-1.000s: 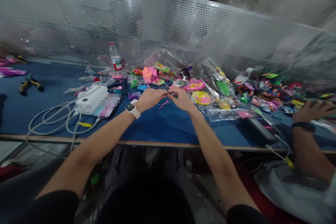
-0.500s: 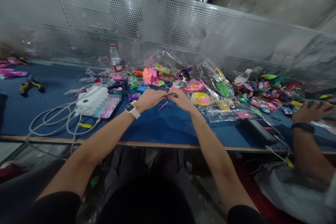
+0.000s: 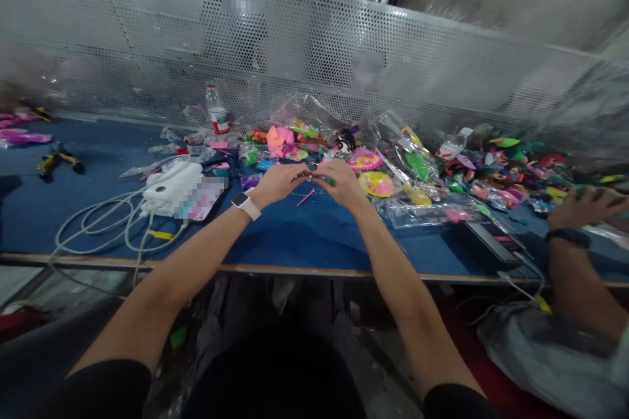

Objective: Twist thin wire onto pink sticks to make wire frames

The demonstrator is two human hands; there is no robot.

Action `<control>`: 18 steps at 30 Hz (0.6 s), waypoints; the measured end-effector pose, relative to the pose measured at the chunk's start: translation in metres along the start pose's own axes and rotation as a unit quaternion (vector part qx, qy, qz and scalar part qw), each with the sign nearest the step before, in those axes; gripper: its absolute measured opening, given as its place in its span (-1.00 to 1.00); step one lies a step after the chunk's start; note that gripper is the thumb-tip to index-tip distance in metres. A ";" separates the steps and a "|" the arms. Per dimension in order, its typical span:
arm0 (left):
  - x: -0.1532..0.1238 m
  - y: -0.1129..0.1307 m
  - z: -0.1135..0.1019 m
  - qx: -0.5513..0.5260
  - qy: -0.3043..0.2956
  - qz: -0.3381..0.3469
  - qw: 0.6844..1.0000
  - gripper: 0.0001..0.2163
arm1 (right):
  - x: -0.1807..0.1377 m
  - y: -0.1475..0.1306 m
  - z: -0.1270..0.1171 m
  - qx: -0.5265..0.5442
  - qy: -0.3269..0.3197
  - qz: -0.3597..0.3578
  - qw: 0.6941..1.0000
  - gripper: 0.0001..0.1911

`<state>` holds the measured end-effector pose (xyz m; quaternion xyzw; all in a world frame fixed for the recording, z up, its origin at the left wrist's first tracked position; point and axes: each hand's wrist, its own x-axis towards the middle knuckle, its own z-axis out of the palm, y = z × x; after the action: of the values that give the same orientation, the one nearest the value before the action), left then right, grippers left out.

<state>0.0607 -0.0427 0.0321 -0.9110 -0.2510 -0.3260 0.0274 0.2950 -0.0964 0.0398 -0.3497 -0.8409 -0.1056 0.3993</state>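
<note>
My left hand, with a white smartwatch on its wrist, and my right hand meet fingertip to fingertip above the blue table. Both are pinched shut on a tiny piece between them, too small to name; a bit of green shows at my right fingers. A thin pink stick lies on the table just below the hands. Behind them lies a heap of colourful small toys in clear plastic bags.
A white device with coiled cables lies at the left, a plastic bottle stands by the perforated metal screen. Another person's hand with a dark wristband rests at the right, near a black flat device. Yellow-black pliers lie far left.
My hands stay together in the same spot; the fingers have shifted slightly on the small piece. The other person's hand at the right has barely moved.
</note>
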 end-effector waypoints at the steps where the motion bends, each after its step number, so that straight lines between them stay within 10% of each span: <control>1: 0.000 0.000 0.000 0.000 -0.003 0.001 1.000 -0.83 | 0.000 0.001 -0.001 -0.005 -0.005 -0.008 1.000 -0.80; 12: -0.001 0.006 -0.006 0.084 -0.016 0.039 0.996 -0.82 | 0.004 -0.012 -0.002 0.109 0.036 0.083 0.990 -0.71; 18: -0.002 0.010 -0.010 0.132 -0.003 0.111 0.985 -0.80 | 0.005 -0.011 0.005 0.351 0.007 0.278 0.894 -0.63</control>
<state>0.0584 -0.0542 0.0398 -0.9227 -0.1887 -0.2820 0.1828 0.2826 -0.0996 0.0414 -0.4058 -0.6888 0.3093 0.5151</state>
